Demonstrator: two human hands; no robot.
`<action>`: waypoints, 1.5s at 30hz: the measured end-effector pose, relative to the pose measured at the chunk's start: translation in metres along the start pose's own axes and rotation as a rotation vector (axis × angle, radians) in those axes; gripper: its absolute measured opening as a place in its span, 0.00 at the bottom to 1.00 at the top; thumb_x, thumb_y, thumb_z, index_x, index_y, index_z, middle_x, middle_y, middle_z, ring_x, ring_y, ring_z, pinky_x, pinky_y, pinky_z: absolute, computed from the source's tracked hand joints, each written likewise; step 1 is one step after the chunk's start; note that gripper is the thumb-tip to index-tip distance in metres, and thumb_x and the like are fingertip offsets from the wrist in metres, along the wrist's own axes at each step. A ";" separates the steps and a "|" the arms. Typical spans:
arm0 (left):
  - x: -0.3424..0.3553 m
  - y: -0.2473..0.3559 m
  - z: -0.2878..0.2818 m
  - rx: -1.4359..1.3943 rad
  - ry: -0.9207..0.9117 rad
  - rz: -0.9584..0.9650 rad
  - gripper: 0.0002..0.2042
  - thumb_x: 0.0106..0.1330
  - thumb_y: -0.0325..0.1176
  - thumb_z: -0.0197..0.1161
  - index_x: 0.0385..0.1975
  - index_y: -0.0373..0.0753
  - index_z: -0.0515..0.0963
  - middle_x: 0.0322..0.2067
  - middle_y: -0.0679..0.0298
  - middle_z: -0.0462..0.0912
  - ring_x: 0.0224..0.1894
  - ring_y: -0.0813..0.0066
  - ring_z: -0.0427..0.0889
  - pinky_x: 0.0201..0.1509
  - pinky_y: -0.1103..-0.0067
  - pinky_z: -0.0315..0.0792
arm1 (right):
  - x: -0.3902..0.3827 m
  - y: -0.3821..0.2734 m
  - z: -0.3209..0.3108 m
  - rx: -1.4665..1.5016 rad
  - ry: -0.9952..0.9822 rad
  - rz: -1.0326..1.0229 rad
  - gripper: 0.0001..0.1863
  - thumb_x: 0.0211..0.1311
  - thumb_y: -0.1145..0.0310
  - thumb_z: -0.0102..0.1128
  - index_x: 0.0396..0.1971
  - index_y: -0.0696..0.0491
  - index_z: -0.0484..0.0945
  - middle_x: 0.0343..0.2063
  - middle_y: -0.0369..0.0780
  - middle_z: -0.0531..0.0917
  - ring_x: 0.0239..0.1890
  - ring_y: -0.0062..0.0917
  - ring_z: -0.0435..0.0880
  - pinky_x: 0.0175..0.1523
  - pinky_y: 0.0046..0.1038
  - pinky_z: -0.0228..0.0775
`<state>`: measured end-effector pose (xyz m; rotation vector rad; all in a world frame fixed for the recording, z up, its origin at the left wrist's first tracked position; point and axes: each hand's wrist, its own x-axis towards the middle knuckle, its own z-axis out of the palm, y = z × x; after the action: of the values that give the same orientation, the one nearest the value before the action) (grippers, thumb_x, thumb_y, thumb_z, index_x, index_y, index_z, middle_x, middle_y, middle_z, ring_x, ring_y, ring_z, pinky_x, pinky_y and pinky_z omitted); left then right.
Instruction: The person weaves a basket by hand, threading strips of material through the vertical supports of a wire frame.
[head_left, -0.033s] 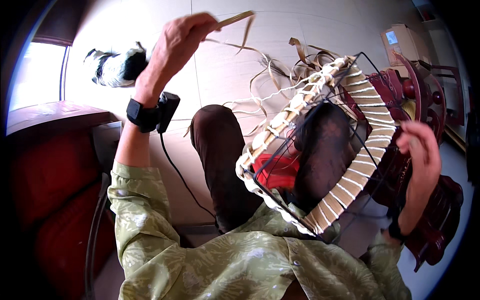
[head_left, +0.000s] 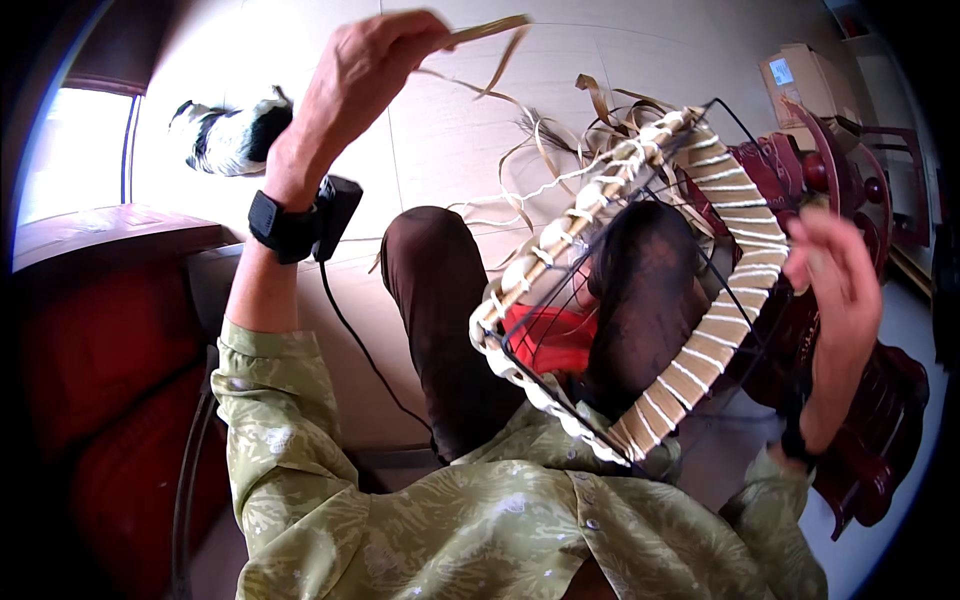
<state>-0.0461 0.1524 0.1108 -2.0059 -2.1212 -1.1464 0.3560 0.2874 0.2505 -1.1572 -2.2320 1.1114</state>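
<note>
So the wire frame (head_left: pixel 690 378), edges wrapped in tan strip and white cord, sits tilted over the person's right leg (head_left: pixel 648 265). Right hand (head_left: pixel 838 262) is at the frame's right edge, fingers curled, but it's too blurry to tell if they're clamped on anything. Left hand (head_left: pixel 368 82) is out past the left knee (head_left: pixel 432 235), pinched tight on a flat tan strip (head_left: pixel 490 31). Loose strips (head_left: pixel 597 98) lie beyond the frame's far corner, and a black-and-white animal (head_left: pixel 232 138) is lying on the floor (head_left: pixel 455 130) off left.
</note>
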 end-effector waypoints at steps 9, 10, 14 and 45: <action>0.077 0.149 -0.021 -0.267 -0.040 0.324 0.04 0.65 0.27 0.64 0.34 0.33 0.81 0.28 0.56 0.83 0.30 0.59 0.84 0.33 0.71 0.75 | 0.067 -0.062 0.042 0.560 -0.491 -0.081 0.20 0.70 0.69 0.60 0.58 0.60 0.73 0.31 0.41 0.86 0.27 0.20 0.84 0.32 0.18 0.77; 0.077 0.152 -0.021 -0.289 -0.056 0.282 0.05 0.65 0.28 0.65 0.35 0.33 0.81 0.29 0.56 0.83 0.30 0.61 0.84 0.33 0.72 0.75 | 0.074 -0.058 0.040 0.612 -0.505 -0.054 0.17 0.69 0.69 0.60 0.53 0.62 0.76 0.30 0.41 0.85 0.27 0.20 0.85 0.32 0.18 0.77; 0.065 0.145 -0.021 -0.166 -0.046 0.216 0.06 0.66 0.30 0.65 0.36 0.35 0.84 0.29 0.59 0.85 0.30 0.65 0.83 0.35 0.76 0.75 | 0.086 -0.004 0.009 0.301 -0.168 -0.477 0.20 0.70 0.68 0.59 0.60 0.55 0.73 0.38 0.40 0.87 0.35 0.19 0.84 0.42 0.19 0.75; -0.015 0.217 -0.075 -0.309 -0.248 -0.120 0.01 0.63 0.24 0.68 0.30 0.35 0.83 0.27 0.67 0.81 0.31 0.79 0.81 0.34 0.80 0.76 | -0.043 0.017 -0.070 0.110 0.171 -0.306 0.20 0.73 0.59 0.56 0.56 0.57 0.77 0.49 0.39 0.83 0.50 0.22 0.82 0.57 0.23 0.75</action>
<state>0.1096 0.0830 0.2652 -2.2838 -2.3315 -1.3851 0.4348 0.2912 0.2806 -0.8007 -2.0986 0.9586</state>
